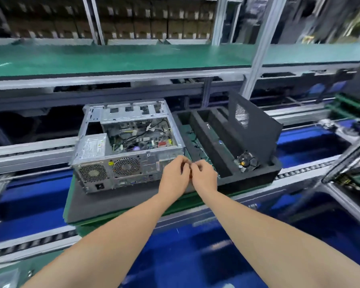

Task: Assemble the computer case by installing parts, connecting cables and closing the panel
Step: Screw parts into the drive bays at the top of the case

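An open silver computer case (104, 156) lies on a dark pallet mat (116, 201), rear fans facing me, motherboard and cables showing inside. To its right a black foam tray (252, 177) holds a cooler fan (246, 161) and a green board (195, 146). The black side panel (256, 127) leans upright in the tray. My left hand (174, 176) and my right hand (204, 176) meet in front of the case's right rear corner, fingertips pinched together on something small that I cannot make out.
The pallet sits on a conveyor with roller rails (29, 244) and blue surfaces (185, 252). A green shelf (112, 57) runs above, carried by aluminium posts (260, 48). Another pallet with parts (349, 179) is at the right edge.
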`<state>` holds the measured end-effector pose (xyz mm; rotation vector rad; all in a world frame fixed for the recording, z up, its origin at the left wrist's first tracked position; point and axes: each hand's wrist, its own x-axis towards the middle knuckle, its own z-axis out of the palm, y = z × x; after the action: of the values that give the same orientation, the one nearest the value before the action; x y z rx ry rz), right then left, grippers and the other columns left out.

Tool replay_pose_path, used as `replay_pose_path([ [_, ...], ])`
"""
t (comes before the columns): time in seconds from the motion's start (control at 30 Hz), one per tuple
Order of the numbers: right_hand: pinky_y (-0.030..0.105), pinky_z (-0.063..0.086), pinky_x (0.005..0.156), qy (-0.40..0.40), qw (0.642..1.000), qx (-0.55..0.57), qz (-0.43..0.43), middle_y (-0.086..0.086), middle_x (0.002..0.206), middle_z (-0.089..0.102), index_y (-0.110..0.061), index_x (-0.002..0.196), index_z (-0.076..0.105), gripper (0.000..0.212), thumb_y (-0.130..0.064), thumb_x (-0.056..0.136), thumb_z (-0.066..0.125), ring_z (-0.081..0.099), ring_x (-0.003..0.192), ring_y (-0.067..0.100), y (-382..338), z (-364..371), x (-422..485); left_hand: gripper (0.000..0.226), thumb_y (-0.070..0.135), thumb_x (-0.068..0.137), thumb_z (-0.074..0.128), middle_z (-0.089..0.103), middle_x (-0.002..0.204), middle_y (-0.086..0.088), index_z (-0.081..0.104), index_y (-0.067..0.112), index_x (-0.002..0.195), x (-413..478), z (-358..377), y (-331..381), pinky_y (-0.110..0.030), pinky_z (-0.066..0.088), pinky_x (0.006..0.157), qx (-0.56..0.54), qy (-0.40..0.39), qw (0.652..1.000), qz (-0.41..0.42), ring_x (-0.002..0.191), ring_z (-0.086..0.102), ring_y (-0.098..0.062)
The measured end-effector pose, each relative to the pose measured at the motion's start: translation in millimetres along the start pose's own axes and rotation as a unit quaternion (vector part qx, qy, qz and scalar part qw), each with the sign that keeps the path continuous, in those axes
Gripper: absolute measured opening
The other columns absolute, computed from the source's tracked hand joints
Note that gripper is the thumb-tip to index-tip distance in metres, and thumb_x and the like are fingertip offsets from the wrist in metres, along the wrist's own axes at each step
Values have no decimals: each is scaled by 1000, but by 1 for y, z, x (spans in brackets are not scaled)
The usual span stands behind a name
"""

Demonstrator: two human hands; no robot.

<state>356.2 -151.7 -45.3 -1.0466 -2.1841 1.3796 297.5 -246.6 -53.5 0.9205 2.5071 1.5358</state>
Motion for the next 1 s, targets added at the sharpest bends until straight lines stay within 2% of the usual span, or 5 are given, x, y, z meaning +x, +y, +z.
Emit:
replay_pose_path([
  [0.13,26,41,60,16,1000,-9,23,-3,94,69,-24,93,66,17,-27,104,53,65,96,22,30,-45,34,16,18,100,50,66,86,14,60,31,100,22,56,15,-22,47,66,12,-67,998,6,78,60,-1],
  [0.53,37,54,85,-77,983,-160,-53,1,104,68,-20,107,74,16,-16,97,62,64,95,19,108,-101,171,27,11,93,50,66,94,16,62,34,98,109,181,2,-35,56,79,81,-108,988,-75,83,62,-4],
  [0.8,46,29,113,-38,871,-470,-137,10,147,46,-24,128,62,44,-39,88,67,39,137,34,121,-131,246,28,11,92,61,62,114,2,69,22,116,154,229,0,-30,47,98,160,-119,979,-45,109,59,-17],
  [0.9,50,32,110,-95,842,-526,-73,13,146,40,-22,135,52,63,-55,85,69,40,133,38,125,-143,263,34,22,92,67,57,128,3,69,23,126,164,241,1,-38,39,107,231,-145,962,-25,122,52,-20],
  [1.0,49,42,100,-109,842,-525,-68,14,138,39,-19,129,51,55,-42,84,73,44,124,40,128,-149,270,43,36,90,68,49,143,7,64,30,132,171,255,4,-40,26,108,297,-182,937,-7,138,38,-18],
])
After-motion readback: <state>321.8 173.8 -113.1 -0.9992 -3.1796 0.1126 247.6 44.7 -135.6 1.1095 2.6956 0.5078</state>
